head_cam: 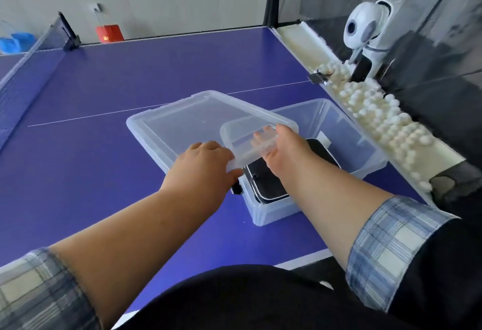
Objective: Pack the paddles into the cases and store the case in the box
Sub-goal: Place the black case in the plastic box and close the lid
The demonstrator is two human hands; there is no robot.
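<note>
Both hands on clear lid over box, case already inside.

Left hand (206, 160) grips lid's (193, 121) near edge, fingers curled under; right hand (283, 151) holds the near-right corner, fingertips showing through the plastic. Lid translucent, rectangular, rounded corners, tilted, half over box (365, 144), long axis running far-left to near-right. Box clear plastic, rectangular, long axis near-left to far-right. Black case (266, 182) lies flat inside at near end, light trim on its edge, same axis as the box. Blue worktop (104, 173) underneath; white balls (378, 116) heaped along right trough.
</note>
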